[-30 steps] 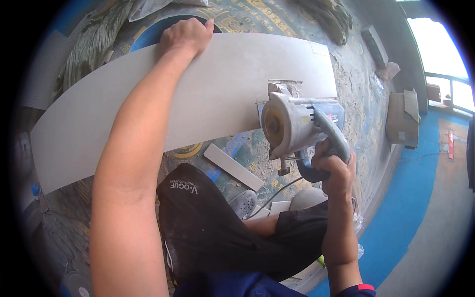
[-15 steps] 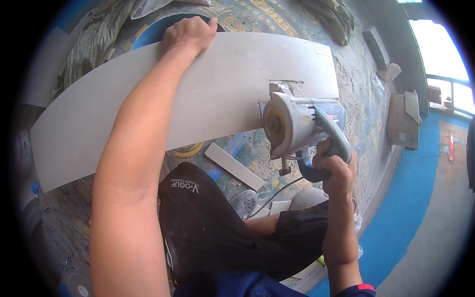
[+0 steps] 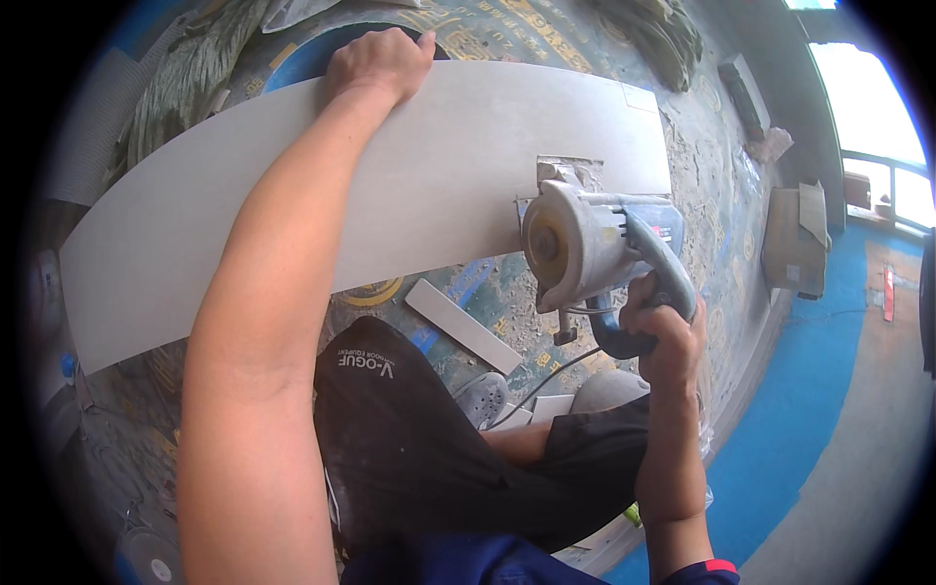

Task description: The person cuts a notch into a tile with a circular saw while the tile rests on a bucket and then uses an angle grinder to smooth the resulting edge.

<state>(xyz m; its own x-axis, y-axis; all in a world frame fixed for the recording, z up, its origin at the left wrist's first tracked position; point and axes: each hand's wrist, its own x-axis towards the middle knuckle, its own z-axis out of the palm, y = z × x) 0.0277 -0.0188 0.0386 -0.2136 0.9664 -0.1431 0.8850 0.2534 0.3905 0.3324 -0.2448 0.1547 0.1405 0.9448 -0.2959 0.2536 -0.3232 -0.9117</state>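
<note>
A large pale grey tile [image 3: 429, 175] stretches across the view, raised over the floor. My left hand [image 3: 378, 63] is closed over its far edge, fingers curled down out of sight and the thumb sticking out. My right hand [image 3: 665, 327] is wrapped around the handle of a dusty handheld tile cutter [image 3: 585, 234]. The cutter's base rests at the near edge of the tile, towards its right end. A rectangular notch [image 3: 575, 160] shows in the tile just beyond the cutter. Pencil-like lines mark a small rectangle at the far right corner [image 3: 639, 96]. The blade's cutting edge is hidden.
A narrow tile strip [image 3: 463, 326] lies on the littered floor before my knee, near the cutter's cord [image 3: 541, 387]. Under the tile's far edge sits a blue round container [image 3: 302, 63]. A cardboard box [image 3: 795, 239] stands by the right wall, and crumpled sacks [image 3: 190, 93] lie far left.
The tile, my left hand and the cutter with my right hand sit very slightly further right. Both grips are the same as before.
</note>
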